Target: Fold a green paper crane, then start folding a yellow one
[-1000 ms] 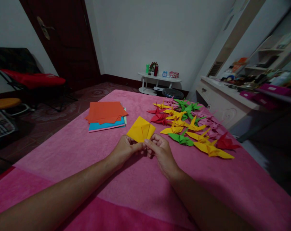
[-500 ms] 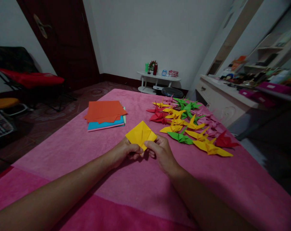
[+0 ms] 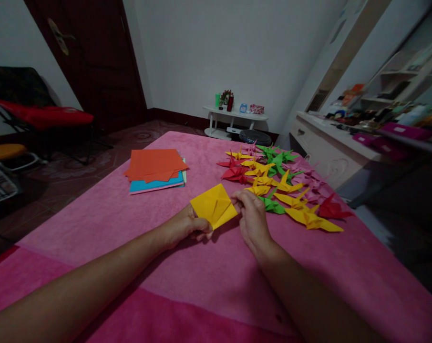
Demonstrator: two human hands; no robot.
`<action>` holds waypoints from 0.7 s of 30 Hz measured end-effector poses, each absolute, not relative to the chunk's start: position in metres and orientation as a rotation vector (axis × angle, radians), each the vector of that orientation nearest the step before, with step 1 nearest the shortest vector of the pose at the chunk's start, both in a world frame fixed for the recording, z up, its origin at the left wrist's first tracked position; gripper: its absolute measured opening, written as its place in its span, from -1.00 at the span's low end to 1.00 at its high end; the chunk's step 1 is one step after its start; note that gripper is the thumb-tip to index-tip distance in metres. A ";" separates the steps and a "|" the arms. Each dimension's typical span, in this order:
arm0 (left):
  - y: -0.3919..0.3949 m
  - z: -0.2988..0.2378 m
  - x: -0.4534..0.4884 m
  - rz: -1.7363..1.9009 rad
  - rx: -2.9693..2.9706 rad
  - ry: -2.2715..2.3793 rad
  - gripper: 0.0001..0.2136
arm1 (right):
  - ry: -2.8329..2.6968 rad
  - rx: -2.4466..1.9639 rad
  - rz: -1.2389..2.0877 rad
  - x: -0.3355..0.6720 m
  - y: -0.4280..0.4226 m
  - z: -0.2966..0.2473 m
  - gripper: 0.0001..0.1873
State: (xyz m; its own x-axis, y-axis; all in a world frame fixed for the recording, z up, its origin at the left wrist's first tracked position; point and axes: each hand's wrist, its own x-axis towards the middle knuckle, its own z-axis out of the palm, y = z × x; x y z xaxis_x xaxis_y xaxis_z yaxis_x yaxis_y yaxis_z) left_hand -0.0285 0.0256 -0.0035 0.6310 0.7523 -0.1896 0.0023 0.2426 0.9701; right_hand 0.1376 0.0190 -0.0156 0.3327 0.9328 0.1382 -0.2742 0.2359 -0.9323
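A folded yellow paper square [image 3: 213, 206] with creases is held just above the pink cloth [image 3: 209, 276]. My left hand [image 3: 186, 227] pinches its near left corner, fingers closed. The right corner is pinched by my right hand [image 3: 251, 219], whose fingers are also closed. Both forearms reach in from the bottom of the view. Right of my hands lie several finished paper cranes [image 3: 280, 183] in yellow, green, red and pink. A stack of flat paper sheets [image 3: 155, 169], orange on top and blue beneath, lies to the far left of the yellow piece.
A white dresser [image 3: 330, 152] with clutter stands close to the cloth's right edge. A low white shelf table [image 3: 233, 121] with small bottles is by the far wall. A dark chair with a red cushion [image 3: 40, 116] and a dark door [image 3: 94, 62] are at the left.
My right hand has moved from the paper's near corner up to its right corner. The yellow paper has turned and spread wider. My left hand keeps its pinch.
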 end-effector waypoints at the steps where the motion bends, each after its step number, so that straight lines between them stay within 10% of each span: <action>1: 0.026 -0.005 -0.028 0.600 1.218 0.768 -0.90 | -0.794 -0.959 0.973 0.139 0.020 -0.015 -0.86; 21: 0.031 -0.011 -0.023 0.912 1.054 0.746 -0.68 | -1.141 -1.099 1.266 0.118 0.003 -0.016 -0.69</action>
State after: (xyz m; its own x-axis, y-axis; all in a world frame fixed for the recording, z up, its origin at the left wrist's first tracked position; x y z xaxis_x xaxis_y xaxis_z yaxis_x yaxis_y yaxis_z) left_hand -0.0230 0.0311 -0.0114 0.4390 0.8946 -0.0840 -0.2589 0.2155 0.9416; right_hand 0.1179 0.0026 -0.0161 -0.0184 0.9997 0.0170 -0.1208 0.0146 -0.9926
